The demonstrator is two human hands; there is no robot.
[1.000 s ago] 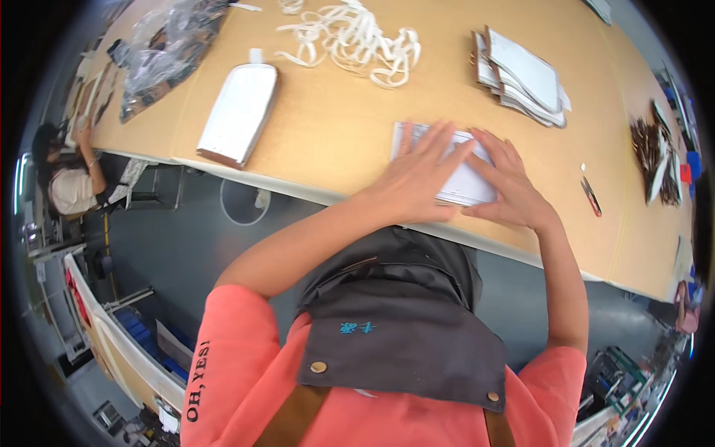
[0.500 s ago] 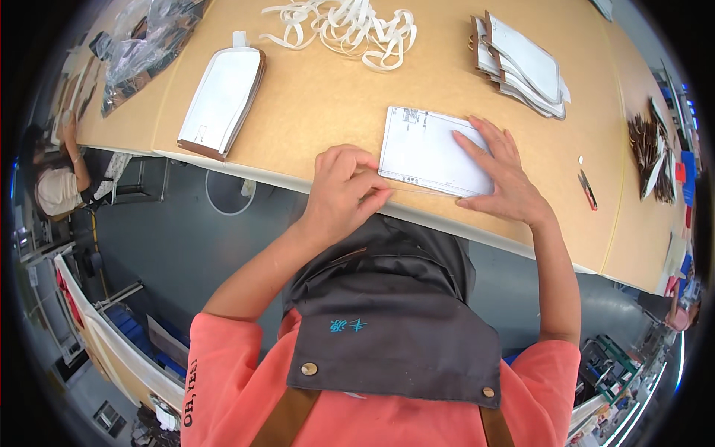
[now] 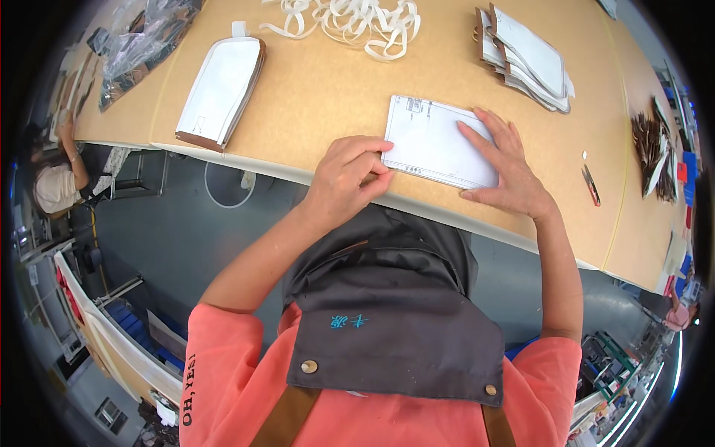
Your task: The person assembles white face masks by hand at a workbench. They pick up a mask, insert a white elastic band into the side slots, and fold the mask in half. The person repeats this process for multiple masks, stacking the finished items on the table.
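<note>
A white rectangular panel (image 3: pixel 436 141) with printed lines and small marks lies at the front of the table. My left hand (image 3: pixel 350 175) is at its near left corner, fingertips and thumb brought together in a pinch on the edge. My right hand (image 3: pixel 514 167) rests over its right side with fingers spread, the thumb along the near edge. The palm covers the panel's right end. Whether the panel is one sheet or layers I cannot tell.
The tan table (image 3: pixel 313 112) carries a white-topped stack with brown edges (image 3: pixel 216 93), tangled white tape (image 3: pixel 372 26), more layered white pieces (image 3: pixel 529 56), small thread snips (image 3: pixel 590 186), brown pieces (image 3: pixel 655 153) and a clear plastic bag (image 3: pixel 141 48). A person (image 3: pixel 59 175) sits far left.
The panel and both hands sit slightly higher in the picture. My left fingertips have closed in on the panel's corner; a thin line along the near edge no longer shows.
</note>
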